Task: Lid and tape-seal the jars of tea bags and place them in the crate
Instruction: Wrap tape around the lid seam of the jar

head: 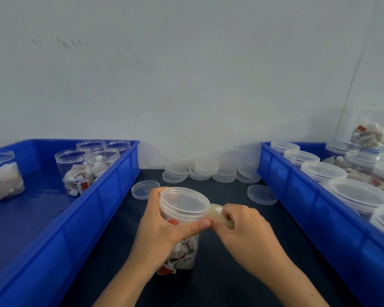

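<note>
A clear jar of tea bags (pixel 184 253) stands on the dark table in front of me with a translucent lid (pixel 183 200) on top. My left hand (pixel 162 227) grips the jar just under the lid, thumb pressed along its right side. My right hand (pixel 246 229) holds a roll of clear tape (pixel 218 214) against the jar's right side at the lid's edge. The blue crate on the left (pixel 111 187) holds several unlidded jars of tea bags (pixel 75 171). The blue crate on the right (pixel 297 189) holds several lidded jars (pixel 359 196).
Loose lids (pixel 208 170) are stacked at the back of the table between the crates. Single lids lie at the left (pixel 144 189) and right (pixel 262 194). One more jar of tea bags (pixel 369 134) stands high at the far right. A white wall closes the back.
</note>
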A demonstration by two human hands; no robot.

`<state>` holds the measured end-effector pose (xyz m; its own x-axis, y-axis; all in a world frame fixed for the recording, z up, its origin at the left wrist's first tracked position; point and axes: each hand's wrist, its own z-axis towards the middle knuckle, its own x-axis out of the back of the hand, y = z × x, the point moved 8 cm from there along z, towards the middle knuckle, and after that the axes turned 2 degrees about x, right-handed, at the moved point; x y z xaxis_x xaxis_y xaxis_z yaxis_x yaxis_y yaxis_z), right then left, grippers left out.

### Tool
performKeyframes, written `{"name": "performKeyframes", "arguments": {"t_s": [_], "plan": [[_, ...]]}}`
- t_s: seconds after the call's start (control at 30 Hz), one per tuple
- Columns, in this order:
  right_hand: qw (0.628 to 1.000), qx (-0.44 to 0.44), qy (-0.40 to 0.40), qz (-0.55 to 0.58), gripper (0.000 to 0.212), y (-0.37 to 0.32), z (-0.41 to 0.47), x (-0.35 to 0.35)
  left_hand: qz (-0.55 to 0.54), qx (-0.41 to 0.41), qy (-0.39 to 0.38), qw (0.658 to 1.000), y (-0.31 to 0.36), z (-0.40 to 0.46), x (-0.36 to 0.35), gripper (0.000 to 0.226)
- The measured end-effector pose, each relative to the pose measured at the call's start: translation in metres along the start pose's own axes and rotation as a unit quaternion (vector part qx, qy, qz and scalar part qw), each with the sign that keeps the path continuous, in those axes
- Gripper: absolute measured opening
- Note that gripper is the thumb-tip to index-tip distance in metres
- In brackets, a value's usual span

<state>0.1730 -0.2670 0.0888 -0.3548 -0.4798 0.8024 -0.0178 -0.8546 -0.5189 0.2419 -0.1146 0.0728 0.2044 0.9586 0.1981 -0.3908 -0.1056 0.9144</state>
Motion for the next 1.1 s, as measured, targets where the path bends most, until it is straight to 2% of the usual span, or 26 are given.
{"name": "performKeyframes", "arguments": {"t_s": [0.07,0.13,0.37,0.6,0.87,1.1], "plan": [[0.993,-0.036,-0.056,0.092,0.045,0.006,0.000,-0.011,0.006,0.000,0.001,1.000,-0.002,0.000,0.000,0.085],[0.986,-0.053,-0.088,0.129,0.049,0.008,-0.001,-0.017,0.022,-0.004,0.011,1.000,-0.001,-0.001,0.000,0.090],[0.994,-0.017,-0.081,0.065,0.038,-0.003,-0.003,-0.005,0.054,-0.036,0.060,0.996,0.010,-0.005,0.007,0.077],[0.997,0.050,0.026,0.046,0.035,-0.028,-0.010,0.023,0.146,-0.150,0.139,0.968,0.056,-0.012,0.025,0.075],[0.990,-0.021,0.106,0.087,0.039,-0.022,-0.011,0.025,0.218,-0.192,0.177,0.940,0.079,-0.023,0.023,0.087],[0.979,-0.047,0.108,0.167,0.041,-0.010,-0.005,0.027,0.222,-0.209,0.190,0.933,0.093,-0.030,0.021,0.088]]}}
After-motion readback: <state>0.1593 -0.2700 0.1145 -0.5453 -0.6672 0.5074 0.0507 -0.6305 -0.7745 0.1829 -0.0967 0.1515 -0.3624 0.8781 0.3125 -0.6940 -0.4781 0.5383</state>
